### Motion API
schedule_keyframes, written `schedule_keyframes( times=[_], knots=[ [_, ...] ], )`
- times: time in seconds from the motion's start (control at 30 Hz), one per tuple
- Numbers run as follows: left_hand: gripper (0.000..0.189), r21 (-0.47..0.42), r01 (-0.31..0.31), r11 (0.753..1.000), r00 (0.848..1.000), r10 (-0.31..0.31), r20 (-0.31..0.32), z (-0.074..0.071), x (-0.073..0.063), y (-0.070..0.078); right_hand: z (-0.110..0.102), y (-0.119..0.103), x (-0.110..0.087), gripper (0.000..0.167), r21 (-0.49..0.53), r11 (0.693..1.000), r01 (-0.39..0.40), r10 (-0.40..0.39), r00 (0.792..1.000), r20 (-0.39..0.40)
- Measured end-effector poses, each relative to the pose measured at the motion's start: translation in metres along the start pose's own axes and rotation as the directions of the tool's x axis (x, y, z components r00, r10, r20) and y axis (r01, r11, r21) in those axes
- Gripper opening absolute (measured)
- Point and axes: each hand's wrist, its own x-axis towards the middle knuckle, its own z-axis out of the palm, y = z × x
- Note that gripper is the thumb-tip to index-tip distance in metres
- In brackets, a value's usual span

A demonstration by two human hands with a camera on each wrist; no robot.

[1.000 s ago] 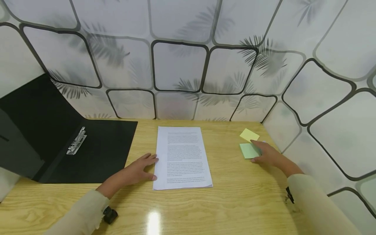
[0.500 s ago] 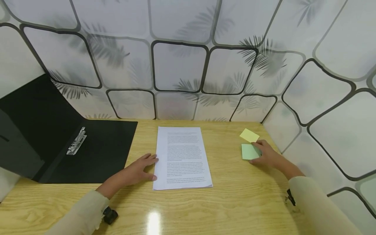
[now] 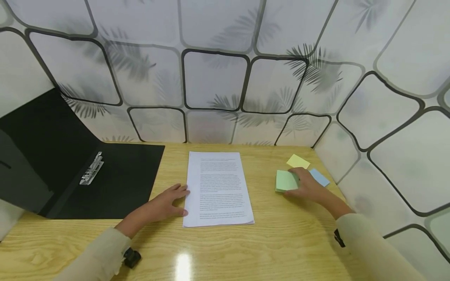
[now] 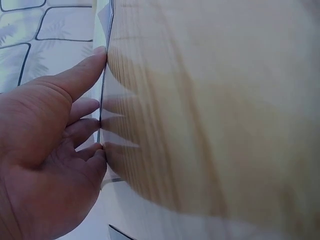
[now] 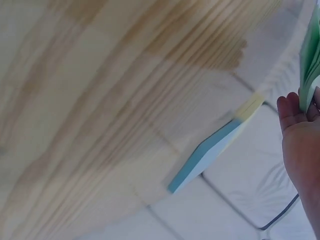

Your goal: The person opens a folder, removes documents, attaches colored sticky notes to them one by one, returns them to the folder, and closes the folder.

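Observation:
My right hand (image 3: 306, 186) grips a green sticky note pad (image 3: 286, 180) by its right side, thumb at the near edge and fingers at the far edge. In the right wrist view the green pad stands off the tabletop, its sheets fanned slightly. Behind the hand lie a blue sticky note pad (image 3: 319, 177) and a yellow sticky note pad (image 3: 298, 161). My left hand (image 3: 162, 206) has its fingers spread, with fingertips touching the left edge of a stack of printed paper (image 3: 219, 191). The left wrist view shows thumb and fingers along that edge.
An open black clip folder (image 3: 123, 187) lies at the left, its cover raised, with a metal clip (image 3: 92, 168) near the fold. Patterned wall panels (image 3: 216, 78) border the wooden table (image 3: 225, 249) at the back and right. A dark camera (image 3: 131, 257) sits at the left wrist.
My right hand has moved left with the green pad, away from the yellow one. The blue pad, earlier mostly hidden behind the hand, now shows. The left hand and paper have stayed put.

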Motion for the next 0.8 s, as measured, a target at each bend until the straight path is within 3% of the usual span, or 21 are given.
schedule_keyframes(
  times=[0.4,0.63,0.8],
  knots=[
    [0.076,0.022,-0.004,1.0,1.0,0.004,0.015,0.001,-0.007,0.007,0.024,-0.056,0.014,0.091,0.05,0.994,0.097,-0.097,0.995,0.007],
    [0.077,-0.018,0.004,1.0,1.0,-0.004,0.027,0.004,-0.016,0.014,0.039,-0.088,0.016,0.09,0.099,0.986,0.136,-0.14,0.99,0.027],
    [0.072,0.021,-0.016,1.0,1.0,0.016,0.017,0.007,-0.019,0.018,0.048,-0.111,0.016,0.088,0.144,0.976,0.16,-0.167,0.985,0.034]
  ],
)
